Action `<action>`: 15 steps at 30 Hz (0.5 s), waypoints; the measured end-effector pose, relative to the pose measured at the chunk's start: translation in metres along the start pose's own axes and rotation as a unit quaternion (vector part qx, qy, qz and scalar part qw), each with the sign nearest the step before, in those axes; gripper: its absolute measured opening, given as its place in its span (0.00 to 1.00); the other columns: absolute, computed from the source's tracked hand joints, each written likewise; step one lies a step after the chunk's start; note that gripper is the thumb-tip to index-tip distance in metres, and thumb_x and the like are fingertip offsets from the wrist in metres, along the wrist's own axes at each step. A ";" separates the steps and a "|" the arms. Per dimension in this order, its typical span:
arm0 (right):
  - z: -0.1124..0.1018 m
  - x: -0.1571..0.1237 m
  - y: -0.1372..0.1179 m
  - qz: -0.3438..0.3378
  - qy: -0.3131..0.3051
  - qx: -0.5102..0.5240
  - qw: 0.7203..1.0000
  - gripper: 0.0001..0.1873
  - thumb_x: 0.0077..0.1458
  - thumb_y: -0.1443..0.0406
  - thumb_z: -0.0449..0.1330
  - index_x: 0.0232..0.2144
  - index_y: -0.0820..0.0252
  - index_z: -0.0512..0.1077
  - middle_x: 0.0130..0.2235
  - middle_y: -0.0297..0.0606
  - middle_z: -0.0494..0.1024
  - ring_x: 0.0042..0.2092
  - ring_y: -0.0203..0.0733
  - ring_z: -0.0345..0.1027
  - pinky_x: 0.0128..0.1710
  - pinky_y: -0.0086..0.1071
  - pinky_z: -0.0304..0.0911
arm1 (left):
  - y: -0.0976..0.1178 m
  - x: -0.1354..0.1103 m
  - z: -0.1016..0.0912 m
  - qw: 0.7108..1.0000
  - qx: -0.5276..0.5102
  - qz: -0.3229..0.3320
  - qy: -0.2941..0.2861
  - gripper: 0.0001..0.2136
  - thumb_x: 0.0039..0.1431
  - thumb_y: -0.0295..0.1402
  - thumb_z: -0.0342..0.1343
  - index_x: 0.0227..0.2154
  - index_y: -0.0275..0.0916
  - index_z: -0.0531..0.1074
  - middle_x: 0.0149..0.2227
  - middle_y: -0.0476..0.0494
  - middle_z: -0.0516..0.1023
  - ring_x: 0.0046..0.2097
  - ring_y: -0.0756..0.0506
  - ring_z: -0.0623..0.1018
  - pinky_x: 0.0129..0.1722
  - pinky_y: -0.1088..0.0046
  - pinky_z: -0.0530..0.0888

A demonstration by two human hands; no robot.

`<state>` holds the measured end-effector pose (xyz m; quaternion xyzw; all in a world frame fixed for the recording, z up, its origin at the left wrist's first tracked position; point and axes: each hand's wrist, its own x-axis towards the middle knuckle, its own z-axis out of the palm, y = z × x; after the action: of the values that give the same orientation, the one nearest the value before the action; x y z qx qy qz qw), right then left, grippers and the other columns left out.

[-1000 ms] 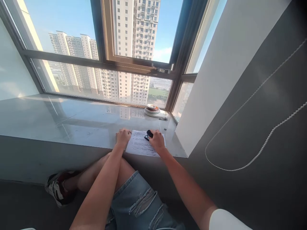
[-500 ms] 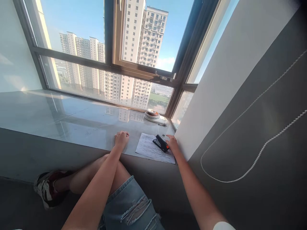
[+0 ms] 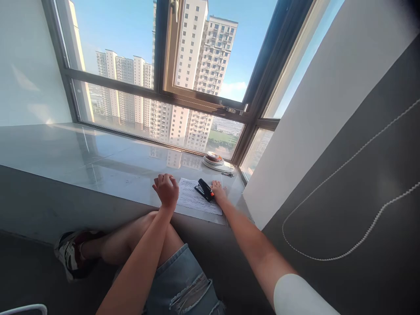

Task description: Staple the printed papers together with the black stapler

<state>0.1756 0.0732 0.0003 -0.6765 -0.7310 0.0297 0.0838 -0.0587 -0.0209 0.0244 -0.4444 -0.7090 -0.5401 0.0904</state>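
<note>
A black stapler (image 3: 204, 190) with an orange-red mark at its near end lies on a printed sheet of paper (image 3: 193, 202) on the windowsill. My right hand (image 3: 217, 190) is just right of the stapler, fingers stretched out and low over the paper's right side. It seems to press on the sheet; whether it also touches the stapler I cannot tell. To the left of the sheet, my left hand (image 3: 166, 189) is lifted with bent wrist and curled fingers, and no object shows in it.
A stack of plates or dishes (image 3: 214, 162) stands near the window corner, with a small dark item (image 3: 227, 174) beside it. The glossy sill (image 3: 108, 168) runs left under the window. A white bead chain (image 3: 315, 259) hangs at right. My bent leg (image 3: 131, 236) is below the sill.
The paper and the stapler have shifted left along the sill together with my right hand. My left hand has risen and turned at the wrist. The view has swung slightly left.
</note>
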 end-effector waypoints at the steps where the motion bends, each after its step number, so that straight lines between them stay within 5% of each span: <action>1: 0.002 0.006 -0.016 -0.008 0.002 0.003 1.000 0.27 0.73 0.65 0.40 0.70 0.57 0.60 0.72 0.52 0.57 0.75 0.53 0.44 0.68 0.67 0.46 | 0.002 -0.002 -0.006 1.000 -0.010 0.010 0.027 0.10 0.68 0.29 0.47 0.37 0.39 0.73 0.46 0.34 0.77 0.52 0.33 0.73 0.52 0.54 0.66; 4: 0.011 0.021 -0.065 -0.039 0.001 0.013 0.999 0.27 0.73 0.65 0.40 0.69 0.58 0.61 0.72 0.53 0.57 0.75 0.53 0.45 0.68 0.68 0.45 | 0.004 -0.007 -0.018 0.998 -0.033 0.031 0.048 0.08 0.67 0.28 0.47 0.35 0.39 0.71 0.44 0.34 0.76 0.51 0.34 0.73 0.52 0.56 0.65; 9: 0.024 0.030 -0.133 -0.097 -0.012 0.031 0.995 0.27 0.74 0.62 0.40 0.70 0.56 0.58 0.74 0.47 0.53 0.75 0.53 0.42 0.69 0.68 0.41 | 0.003 -0.010 -0.024 0.994 -0.051 0.090 -0.022 0.11 0.70 0.28 0.44 0.34 0.40 0.70 0.44 0.36 0.75 0.50 0.36 0.72 0.53 0.58 0.65; 15: 0.026 0.023 -0.145 -0.107 -0.010 0.033 0.994 0.30 0.72 0.62 0.40 0.74 0.58 0.48 0.76 0.50 0.43 0.76 0.53 0.36 0.68 0.70 0.37 | 0.001 -0.011 -0.024 0.987 -0.076 0.122 -0.073 0.13 0.71 0.27 0.41 0.34 0.41 0.69 0.41 0.38 0.75 0.47 0.40 0.73 0.53 0.60 0.68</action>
<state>0.0271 0.0863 -0.0007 -0.5906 -0.7989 0.0511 0.1012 -0.0598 -0.0468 0.0282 -0.5719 -0.6109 -0.5431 0.0696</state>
